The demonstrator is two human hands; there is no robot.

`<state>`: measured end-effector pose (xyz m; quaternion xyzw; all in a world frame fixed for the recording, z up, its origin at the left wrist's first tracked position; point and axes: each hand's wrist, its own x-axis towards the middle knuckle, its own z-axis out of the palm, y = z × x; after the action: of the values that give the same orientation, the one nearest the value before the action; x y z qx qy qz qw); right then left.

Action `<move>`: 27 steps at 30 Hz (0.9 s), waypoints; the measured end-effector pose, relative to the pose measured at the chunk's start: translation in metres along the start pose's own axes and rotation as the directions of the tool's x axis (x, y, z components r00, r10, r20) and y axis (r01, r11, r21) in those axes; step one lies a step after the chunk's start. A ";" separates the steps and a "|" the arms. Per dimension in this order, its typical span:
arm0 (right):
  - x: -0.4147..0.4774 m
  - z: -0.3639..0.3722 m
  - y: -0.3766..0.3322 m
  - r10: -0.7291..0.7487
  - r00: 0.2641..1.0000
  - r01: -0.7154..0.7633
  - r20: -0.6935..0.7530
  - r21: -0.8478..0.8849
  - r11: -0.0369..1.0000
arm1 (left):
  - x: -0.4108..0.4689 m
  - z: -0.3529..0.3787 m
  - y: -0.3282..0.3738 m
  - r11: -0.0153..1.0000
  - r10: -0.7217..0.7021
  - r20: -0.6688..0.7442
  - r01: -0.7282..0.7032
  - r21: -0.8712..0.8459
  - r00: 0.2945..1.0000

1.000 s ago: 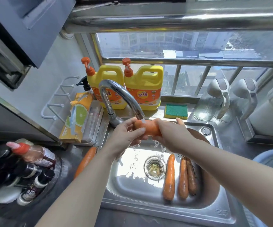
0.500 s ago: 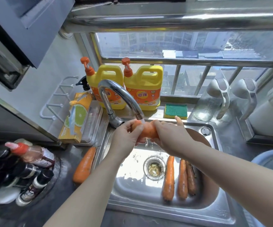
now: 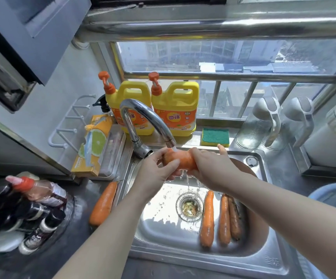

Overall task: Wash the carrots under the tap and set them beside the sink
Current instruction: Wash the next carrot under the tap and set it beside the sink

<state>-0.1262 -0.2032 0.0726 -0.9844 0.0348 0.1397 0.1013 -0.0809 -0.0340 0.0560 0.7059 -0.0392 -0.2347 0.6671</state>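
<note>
Holding one carrot [image 3: 180,161] crosswise right under the spout of the tap [image 3: 147,115], above the back part of the sink [image 3: 263,264]. Gripping its left end with the left hand [image 3: 155,171], fingers and thumb curled round it, back of the hand toward the camera, wrist bent a little, forearm rising from the lower left over the sink rim. Wrapping its right end with the right hand [image 3: 209,168], knuckles up, most fingers closed over the far side, one finger sticking out straight toward the sponge [image 3: 215,136]. Reaching in with the right forearm from the lower right, slanting across the basin. Catching the water stream [image 3: 174,148] on top of the carrot between the two hands, with drips falling toward the drain [image 3: 189,207].

Below, on the sink floor just right of the drain, three more carrots [image 3: 224,220] lying lengthwise side by side, the two on the right touching. On the dark counter [image 3: 78,244] just left of the sink rim, another carrot [image 3: 103,204], thick end nearer the camera.

Behind the tap, two yellow detergent jugs [image 3: 179,109] with orange pumps. At far left, a cluster of bottles [image 3: 38,192].
</note>
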 end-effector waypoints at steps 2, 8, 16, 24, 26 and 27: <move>0.000 0.000 -0.005 -0.006 1.000 0.006 -0.010 -0.010 1.000 | 0.001 0.003 -0.001 1.000 -0.003 -0.073 0.001 -0.018 0.997; -0.002 -0.003 -0.002 0.007 1.000 -0.007 0.010 0.013 1.000 | -0.001 -0.003 -0.003 1.000 -0.005 0.023 0.004 0.028 1.000; 0.001 -0.003 -0.003 0.007 1.000 -0.007 0.007 0.000 1.000 | -0.002 0.000 -0.004 1.000 0.000 -0.010 -0.001 -0.022 1.000; 0.002 -0.007 -0.005 0.009 1.000 -0.009 0.005 -0.011 1.000 | 0.000 0.001 -0.003 0.999 0.018 -0.050 -0.019 -0.027 0.999; 0.001 -0.007 -0.006 0.008 1.000 -0.008 0.009 0.010 1.000 | -0.003 0.000 -0.002 0.999 0.038 -0.026 -0.038 0.001 0.999; 0.000 -0.006 -0.007 0.005 1.000 -0.005 0.001 0.012 1.000 | -0.002 0.000 -0.003 0.999 0.044 -0.048 -0.044 -0.002 0.998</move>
<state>-0.1242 -0.1982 0.0798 -0.9836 0.0381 0.1403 0.1067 -0.0837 -0.0327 0.0543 0.7093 -0.0384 -0.2030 0.6740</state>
